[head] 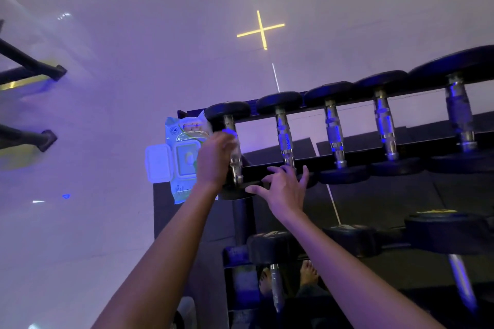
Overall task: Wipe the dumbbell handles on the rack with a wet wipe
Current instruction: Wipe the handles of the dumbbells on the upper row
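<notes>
Several black dumbbells with chrome handles lie in a row on the top tier of a black rack [267,168]. My left hand [213,157] grips the handle of the leftmost dumbbell [236,165], with a pale wet wipe [235,147] showing between its fingers and the handle. My right hand [283,189] rests on the rack's front rail with fingers spread, touching the near head of that dumbbell, just below the second dumbbell's handle [284,139]. A wet wipe pack [181,157] with its lid flipped open sits at the rack's left end.
A lower tier holds more dumbbells [270,248]. My bare feet [307,272] show below it. Black bars of another frame [32,69] jut in at the left. A yellow cross mark [260,29] lies on the pale floor beyond the rack.
</notes>
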The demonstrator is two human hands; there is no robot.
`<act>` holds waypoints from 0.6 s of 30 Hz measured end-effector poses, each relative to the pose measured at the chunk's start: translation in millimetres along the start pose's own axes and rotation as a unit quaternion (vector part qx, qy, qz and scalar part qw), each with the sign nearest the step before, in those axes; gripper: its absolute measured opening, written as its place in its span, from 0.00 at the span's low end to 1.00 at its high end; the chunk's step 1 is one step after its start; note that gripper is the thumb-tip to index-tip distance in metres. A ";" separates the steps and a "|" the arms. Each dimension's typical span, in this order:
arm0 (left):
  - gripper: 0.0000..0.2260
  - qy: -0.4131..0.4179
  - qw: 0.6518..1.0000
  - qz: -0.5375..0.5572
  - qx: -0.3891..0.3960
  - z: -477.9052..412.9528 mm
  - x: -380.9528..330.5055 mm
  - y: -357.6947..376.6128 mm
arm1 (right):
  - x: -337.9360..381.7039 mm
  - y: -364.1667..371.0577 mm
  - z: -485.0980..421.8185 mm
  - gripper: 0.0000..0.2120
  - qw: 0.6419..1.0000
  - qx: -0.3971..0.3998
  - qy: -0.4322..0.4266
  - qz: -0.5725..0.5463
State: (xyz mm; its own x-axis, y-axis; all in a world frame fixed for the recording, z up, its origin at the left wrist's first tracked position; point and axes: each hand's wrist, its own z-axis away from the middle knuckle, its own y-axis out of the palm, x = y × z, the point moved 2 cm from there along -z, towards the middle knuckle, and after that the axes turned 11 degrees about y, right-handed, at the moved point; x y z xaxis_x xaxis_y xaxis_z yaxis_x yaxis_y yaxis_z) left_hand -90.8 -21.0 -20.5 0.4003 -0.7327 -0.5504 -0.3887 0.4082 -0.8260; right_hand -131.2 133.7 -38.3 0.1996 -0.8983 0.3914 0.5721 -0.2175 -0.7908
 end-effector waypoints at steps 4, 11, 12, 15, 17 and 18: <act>0.08 -0.133 0.987 0.066 -0.053 -12.2 -6.8 -0.5 | -0.9 2.1 -0.5 0.26 1.000 -0.003 0.003 -0.001; 0.04 -0.157 0.987 0.038 -0.001 25.3 -11.9 5.5 | 1.1 0.6 0.5 0.24 1.000 -0.001 -0.005 -0.009; 0.04 -0.158 0.986 0.046 -0.014 16.2 -12.7 4.2 | 0.8 0.7 0.3 0.24 1.000 -0.001 -0.005 -0.008; 0.07 -0.139 0.987 0.064 -0.050 -7.7 -17.7 -0.8 | -0.5 1.6 -0.6 0.23 1.000 -0.004 -0.005 -0.012; 0.08 -0.117 0.991 0.028 -0.055 -6.2 -12.6 -0.3 | -0.5 2.0 -0.7 0.23 1.000 -0.002 -0.003 -0.013; 0.08 -0.088 0.995 0.012 -0.038 2.6 -7.9 3.6 | -0.6 2.1 -0.5 0.23 1.000 0.000 -0.001 -0.014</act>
State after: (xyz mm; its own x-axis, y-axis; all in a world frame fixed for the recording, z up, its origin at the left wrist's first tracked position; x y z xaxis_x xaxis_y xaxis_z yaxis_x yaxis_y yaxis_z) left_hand -93.3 -12.4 -19.4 0.5264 -0.6145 -0.5876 -0.4592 0.3762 -0.8047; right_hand -130.5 133.5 -40.5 0.1842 -0.8912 0.4145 0.5784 -0.2426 -0.7789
